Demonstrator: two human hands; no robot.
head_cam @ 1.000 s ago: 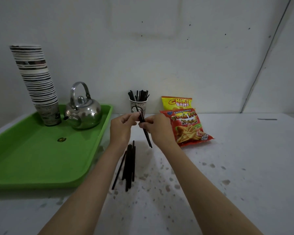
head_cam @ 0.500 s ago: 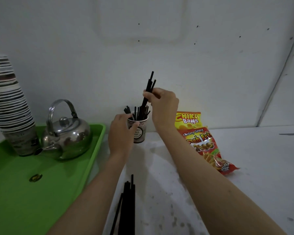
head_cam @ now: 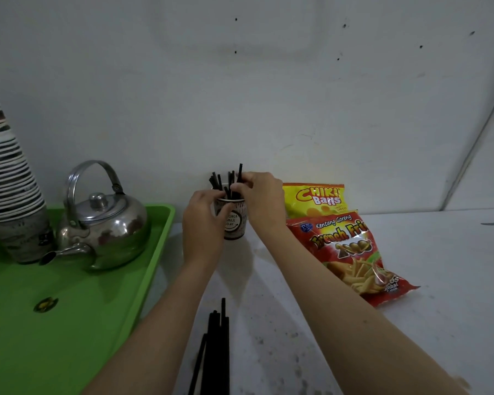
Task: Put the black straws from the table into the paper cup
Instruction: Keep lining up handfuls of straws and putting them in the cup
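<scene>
Left hand (head_cam: 204, 220) grips paper cup (head_cam: 234, 223); right hand (head_cam: 258, 196) pinches straws (head_cam: 239, 173) upright in it. Remaining black straws (head_cam: 218, 346) lie on bench (head_cam: 439, 323), long axis toward cup, near left forearm.

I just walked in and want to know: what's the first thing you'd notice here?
Two hands at the paper cup by the wall: the left hand grips the cup, the right hand pinches a black straw standing in it. A shiny kettle sits on the green tray to the left, and more black straws lie on the table nearer.
</scene>
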